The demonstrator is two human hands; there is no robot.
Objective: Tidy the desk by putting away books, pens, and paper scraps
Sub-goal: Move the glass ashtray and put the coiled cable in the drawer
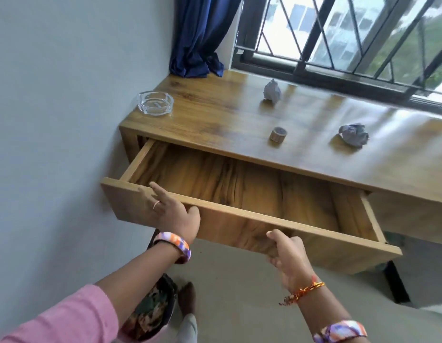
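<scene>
A wide wooden drawer (239, 216) stands pulled out from under the desk (215, 115), and I see nothing inside it. My left hand (170, 209) rests against the drawer's front panel near its left end, fingers stretched out and thumb over the top edge. My right hand (286, 251) grips the front panel lower down, thumb on the face and fingers curled under its bottom edge. Two crumpled grey paper balls lie on the desktop: one (272, 91) near the window, one (354, 137) further right.
A clear glass ashtray (155, 103) sits at the desk's left corner, and a small round tin (278, 136) near the front edge. A blue curtain (202, 35) hangs at the back by the barred window (338, 33). A bin with scraps (150, 310) stands on the floor below.
</scene>
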